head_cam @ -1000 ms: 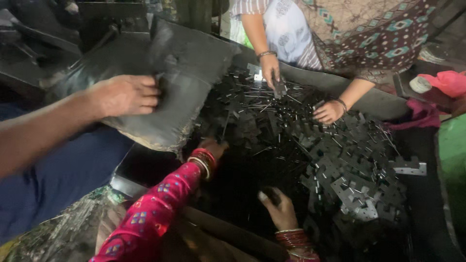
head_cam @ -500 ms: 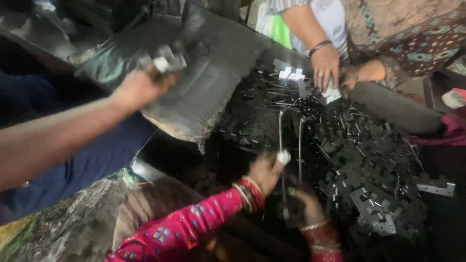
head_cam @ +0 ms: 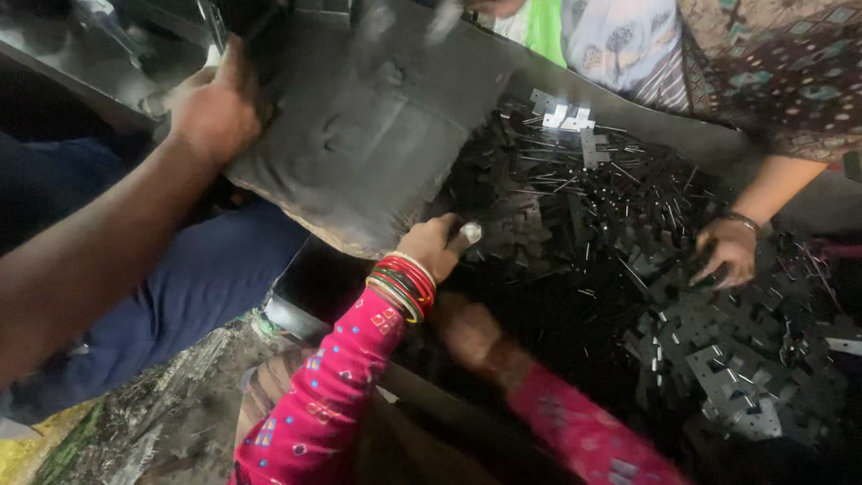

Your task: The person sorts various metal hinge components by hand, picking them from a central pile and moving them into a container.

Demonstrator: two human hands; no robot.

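Left hand (head_cam: pixel 215 112) grips the upper-left edge of the dark sheet (head_cam: pixel 377 135), fingers curled over it. Sheet slopes down-right toward the metal-parts pile (head_cam: pixel 628 260). Right hand out of view.

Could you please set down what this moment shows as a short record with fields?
Left hand: left hand grips the edge of a dark grey sheet.
Right hand: not in view.
Pile: black flat metal pieces heaped in a dark tray.
Co-worker in pink sleeve: hand with bangles at the near edge of the pile, a small pale piece at its fingertips.
Co-worker opposite: hand resting on the pieces.
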